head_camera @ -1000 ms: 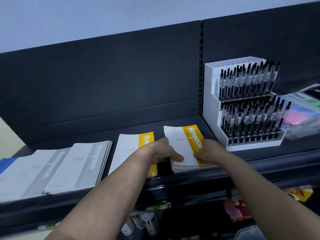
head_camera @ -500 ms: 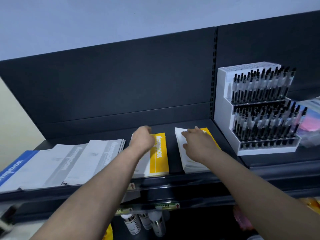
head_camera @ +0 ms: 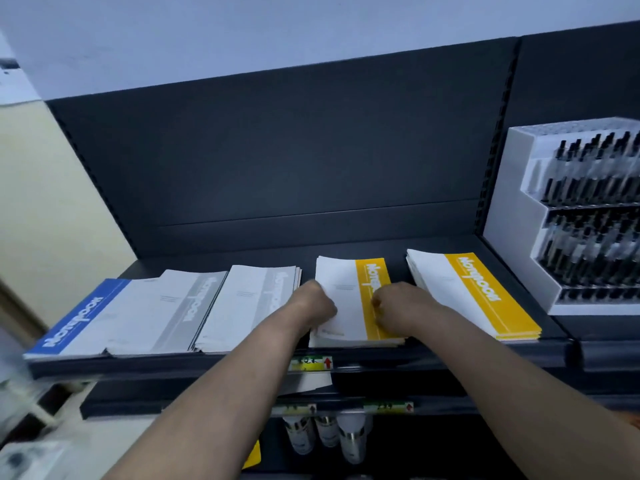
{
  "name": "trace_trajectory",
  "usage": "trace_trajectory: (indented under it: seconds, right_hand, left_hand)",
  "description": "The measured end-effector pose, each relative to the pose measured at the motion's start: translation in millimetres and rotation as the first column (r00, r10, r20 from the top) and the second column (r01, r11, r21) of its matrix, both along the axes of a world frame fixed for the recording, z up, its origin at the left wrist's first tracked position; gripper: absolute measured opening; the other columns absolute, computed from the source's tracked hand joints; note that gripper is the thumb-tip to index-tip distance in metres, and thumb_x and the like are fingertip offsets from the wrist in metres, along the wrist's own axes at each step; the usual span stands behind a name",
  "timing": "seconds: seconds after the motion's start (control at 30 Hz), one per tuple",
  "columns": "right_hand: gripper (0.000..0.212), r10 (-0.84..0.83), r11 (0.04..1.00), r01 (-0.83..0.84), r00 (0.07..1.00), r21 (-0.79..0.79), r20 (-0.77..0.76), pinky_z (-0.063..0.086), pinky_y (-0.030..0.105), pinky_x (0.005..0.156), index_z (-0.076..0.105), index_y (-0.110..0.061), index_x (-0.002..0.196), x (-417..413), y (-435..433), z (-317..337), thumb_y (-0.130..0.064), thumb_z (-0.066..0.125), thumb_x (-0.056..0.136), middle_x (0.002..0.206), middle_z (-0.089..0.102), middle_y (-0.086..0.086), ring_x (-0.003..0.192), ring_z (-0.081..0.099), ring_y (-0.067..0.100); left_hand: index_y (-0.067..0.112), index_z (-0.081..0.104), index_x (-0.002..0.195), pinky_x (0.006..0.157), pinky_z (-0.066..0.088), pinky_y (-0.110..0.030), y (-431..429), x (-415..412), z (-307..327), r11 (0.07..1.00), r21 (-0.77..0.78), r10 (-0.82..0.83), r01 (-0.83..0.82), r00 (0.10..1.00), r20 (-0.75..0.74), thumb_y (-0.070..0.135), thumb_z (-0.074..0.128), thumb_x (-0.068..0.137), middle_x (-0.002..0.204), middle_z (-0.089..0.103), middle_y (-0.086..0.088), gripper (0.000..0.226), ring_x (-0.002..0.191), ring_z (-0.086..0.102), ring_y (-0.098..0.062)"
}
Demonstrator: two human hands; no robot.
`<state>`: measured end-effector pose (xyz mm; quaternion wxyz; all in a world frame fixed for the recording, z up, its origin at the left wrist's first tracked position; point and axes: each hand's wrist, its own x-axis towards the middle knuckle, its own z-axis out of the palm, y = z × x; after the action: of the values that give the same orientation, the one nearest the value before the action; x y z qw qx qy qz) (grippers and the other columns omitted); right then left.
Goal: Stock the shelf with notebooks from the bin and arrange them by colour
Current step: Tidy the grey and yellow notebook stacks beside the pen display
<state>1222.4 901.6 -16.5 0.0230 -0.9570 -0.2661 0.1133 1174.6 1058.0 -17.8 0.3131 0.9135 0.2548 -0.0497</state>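
At the far left of the dark grey metal shelf [head_camera: 214, 365] a white notebook with a blue band [head_camera: 79, 320] lies flat, its right side tucked under the next pile. Beside it comes a first stack of white notebooks with a grey band [head_camera: 166, 313], and a second grey-banded stack [head_camera: 252, 306] overlaps that one's right edge. Next in the row is the middle stack of white notebooks with a yellow band [head_camera: 346, 282], lying flat near the front lip, and both bare arms reach up to it. The left hand [head_camera: 317, 304] is closed into a curl on the stack's left edge, gripping it, and just touches the neighbouring grey pile. The right hand [head_camera: 394, 306] has its fingers curled over the yellow band at the stack's right edge, holding that side. A strip of bare shelf separates this pile from a second yellow-banded stack [head_camera: 478, 292], which lies angled towards the right. Just beyond it stands a white stepped display rack [head_camera: 512, 216] filled with rows of upright black-capped pens [head_camera: 588, 174], partly cut off by the frame. Under the shelf's front edge hang small green labels with red arrows [head_camera: 311, 363], and lower down stand white bottles with silver collars [head_camera: 349, 441], blurred.
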Motion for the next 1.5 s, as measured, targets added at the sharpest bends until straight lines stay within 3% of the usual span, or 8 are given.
trace_trajectory:
  seconds: [0.1,0.2,0.33,0.67,1.1,1.23,1.37,1.5]
  right_hand:
    - [0.035,-0.009,0.999,0.006,0.997,0.033,0.079,0.049,0.031,0.081,0.058,-0.016,0.123,-7.7,18.9,6.4,-0.011,0.048,0.09,0.126,0.056,0.007,0.111,0.056,0.028]
    - [0.042,0.069,0.973,-0.087,0.993,0.212,0.092,0.045,0.036,0.097,0.047,-0.018,0.138,-21.6,49.5,10.4,-0.021,0.049,0.095,0.138,0.049,0.007,0.126,0.046,0.027]
    - [0.039,0.127,0.938,-0.16,0.984,0.309,0.125,0.046,0.038,0.093,0.051,-0.017,0.131,-41.6,96.2,3.6,-0.017,0.049,0.092,0.13,0.053,0.009,0.121,0.05,0.028]
    - [0.057,-0.016,0.995,0.021,0.998,-0.102,0.055,0.001,0.048,0.119,0.016,-0.001,0.149,-54.5,169.2,-13.1,-0.024,0.032,0.1,0.158,0.017,0.012,0.149,-0.003,0.027]
    - [0.033,-0.11,0.993,0.111,0.994,-0.045,0.026,0.003,0.054,0.116,0.05,-0.01,0.124,-50.2,169.5,-15.7,-0.02,0.039,0.095,0.144,0.042,0.008,0.146,0.013,0.022]
    - [0.031,-0.117,0.991,0.122,0.99,-0.052,0.084,0.004,0.05,0.119,0.056,-0.014,0.12,-55.4,175.1,-14.2,-0.018,0.041,0.093,0.137,0.051,0.012,0.145,0.012,0.031]
    - [0.03,0.02,0.997,-0.032,0.989,0.074,0.148,0.027,0.042,0.111,0.055,-0.012,0.119,-62.2,193.9,-8.7,-0.018,0.041,0.093,0.133,0.051,0.012,0.137,0.03,0.03]
    - [0.035,0.192,0.945,-0.214,0.975,0.248,0.109,0.033,0.039,0.108,0.054,-0.019,0.128,-80.3,218.7,-10.8,-0.028,0.039,0.098,0.134,0.051,0.004,0.14,0.03,0.025]
  left_hand:
    - [0.005,0.055,0.114,0.087,0.05,-0.032,16.2,-7.4,1.8,0.995,-0.101,0.039,-0.029,0.994,0.099,0.014,0.058,0.087,0.112,0.062,-0.007,0.028,0.1,0.06,-0.027]
    - [0.008,0.046,0.137,0.095,0.045,-0.034,57.6,-25.5,11.5,0.98,0.054,0.171,-0.189,0.954,0.248,0.015,0.052,0.092,0.131,0.057,-0.011,0.046,0.12,0.054,-0.032]
    - [0.006,0.052,0.118,0.085,0.044,-0.034,129.5,-57.7,14.6,0.919,0.22,0.287,-0.327,0.938,0.193,0.013,0.048,0.09,0.122,0.061,-0.015,0.028,0.114,0.055,-0.035]
    - [-0.001,0.056,0.117,0.077,0.045,-0.03,164.1,-62.2,6.2,0.993,0.103,0.062,-0.063,0.998,0.018,0.009,0.048,0.092,0.119,0.061,-0.014,0.028,0.1,0.058,-0.028]
    - [0.012,0.045,0.076,0.07,0.042,-0.028,162.0,-52.5,-3.5,0.995,0.1,-0.003,0.003,1.0,0.001,0.007,0.045,0.09,0.08,0.049,-0.001,0.015,0.085,0.052,-0.024]
    - [0.004,0.054,0.11,0.075,0.044,-0.029,167.2,-55.5,1.6,0.998,0.052,0.026,-0.03,0.997,0.072,0.008,0.045,0.091,0.112,0.06,-0.009,0.021,0.104,0.058,-0.029]
    - [0.005,0.051,0.125,0.087,0.043,-0.035,206.3,-73.8,13.1,0.931,0.318,0.115,-0.18,0.97,0.213,0.002,0.042,0.088,0.126,0.058,-0.015,0.038,0.118,0.052,-0.033]
    - [0.009,0.048,0.124,0.091,0.038,-0.037,247.8,-98.1,-0.3,0.889,0.418,0.206,-0.185,0.979,-0.004,0.015,0.047,0.086,0.13,0.05,-0.013,0.038,0.122,0.043,-0.034]
